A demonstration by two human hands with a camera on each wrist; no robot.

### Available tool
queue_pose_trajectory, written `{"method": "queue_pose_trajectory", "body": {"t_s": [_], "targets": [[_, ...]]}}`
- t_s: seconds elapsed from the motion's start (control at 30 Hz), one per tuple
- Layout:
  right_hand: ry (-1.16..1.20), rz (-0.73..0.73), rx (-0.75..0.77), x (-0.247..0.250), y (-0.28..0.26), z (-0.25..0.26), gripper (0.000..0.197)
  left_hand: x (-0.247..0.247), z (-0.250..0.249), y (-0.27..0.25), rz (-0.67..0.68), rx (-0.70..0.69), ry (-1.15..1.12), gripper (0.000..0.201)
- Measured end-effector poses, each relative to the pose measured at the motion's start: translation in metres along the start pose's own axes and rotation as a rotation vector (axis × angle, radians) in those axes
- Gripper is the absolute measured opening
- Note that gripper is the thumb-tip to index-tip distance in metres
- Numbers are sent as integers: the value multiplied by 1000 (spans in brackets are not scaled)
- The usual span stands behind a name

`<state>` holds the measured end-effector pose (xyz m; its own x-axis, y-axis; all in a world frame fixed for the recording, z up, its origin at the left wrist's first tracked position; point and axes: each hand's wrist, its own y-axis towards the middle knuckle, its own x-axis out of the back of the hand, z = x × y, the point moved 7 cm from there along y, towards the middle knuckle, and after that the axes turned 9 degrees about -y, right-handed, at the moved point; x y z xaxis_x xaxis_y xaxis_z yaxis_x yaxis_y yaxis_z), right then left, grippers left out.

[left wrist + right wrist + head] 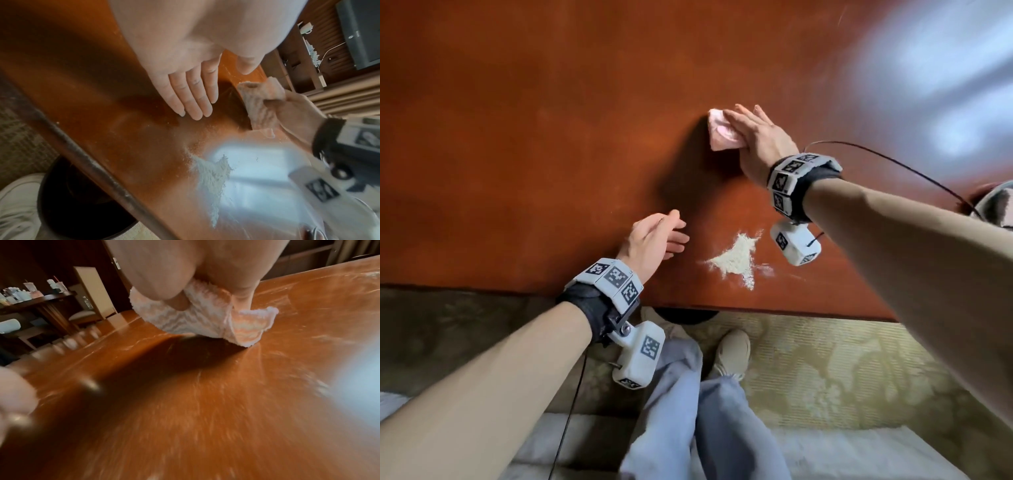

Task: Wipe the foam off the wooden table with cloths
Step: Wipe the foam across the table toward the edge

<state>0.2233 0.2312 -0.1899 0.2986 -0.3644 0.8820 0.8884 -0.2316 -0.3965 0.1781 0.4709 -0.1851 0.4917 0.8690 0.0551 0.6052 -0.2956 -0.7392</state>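
Observation:
A small heap of white foam (736, 257) (211, 177) lies on the reddish wooden table (551, 137) (205, 402), close to its near edge. Farther in, my right hand (753, 133) (185, 293) grips a pink-and-white cloth (722, 132) (205, 321) (259, 104); thumb and fingers are bunched into it, and its lower corner touches the wood. My left hand (671, 236) (193, 104) hovers just left of the foam with straight fingers, holding nothing. Faint pale smears streak the tabletop around the cloth.
A dark round bin (685, 313) (82, 203) stands under the table's near edge, beside my shoes (732, 353) on patterned carpet. A round grey object (996, 205) sits at the table's right edge. Another table with cups (30, 293) stands in the background.

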Motion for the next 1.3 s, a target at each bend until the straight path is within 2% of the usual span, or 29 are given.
{"method": "queue_pose_trajectory", "body": {"t_s": [0.07, 0.17, 0.33, 0.47, 0.53, 0.6, 0.67, 0.73, 0.8, 0.97, 1.1, 1.2, 1.3], "targets": [[-105, 121, 0, -9, 17, 4, 68, 2, 1, 1, -26, 0, -18, 38], [-206, 193, 52, -30, 8, 8, 69, -1, 2, 2, -45, 0, -22, 38], [-270, 193, 228, -56, -67, 11, 58, -10, 10, -2, -85, 14, -36, 39], [-158, 249, 314, -63, -138, 20, 60, -17, 14, -8, -126, 21, -57, 40], [-85, 283, 336, -70, -157, 20, 61, -21, 14, -14, -139, 15, -59, 41], [57, 230, 302, -62, -160, 11, 61, -26, 14, -19, -150, 4, -58, 41], [166, 108, 196, -39, -149, -8, 61, -29, 14, -24, -154, -4, -65, 40], [156, -31, 66, -8, -131, -34, 65, -28, 15, -28, -160, -15, -61, 39], [86, -75, -38, 13, -110, -60, 66, -25, 17, -32, -177, -26, -57, 39], [-153, 126, -122, 3, -89, -93, 60, -19, 31, -43, -208, -46, -73, 39], [-217, 115, 23, -36, -122, -63, 58, -18, 46, -48, -236, -35, -90, 39], [-130, 99, 122, -59, -161, -29, 54, -21, 55, -53, -252, -24, -120, 40], [82, 205, 79, -66, -179, -14, 54, -26, 59, -61, -244, -25, -115, 40]]}}
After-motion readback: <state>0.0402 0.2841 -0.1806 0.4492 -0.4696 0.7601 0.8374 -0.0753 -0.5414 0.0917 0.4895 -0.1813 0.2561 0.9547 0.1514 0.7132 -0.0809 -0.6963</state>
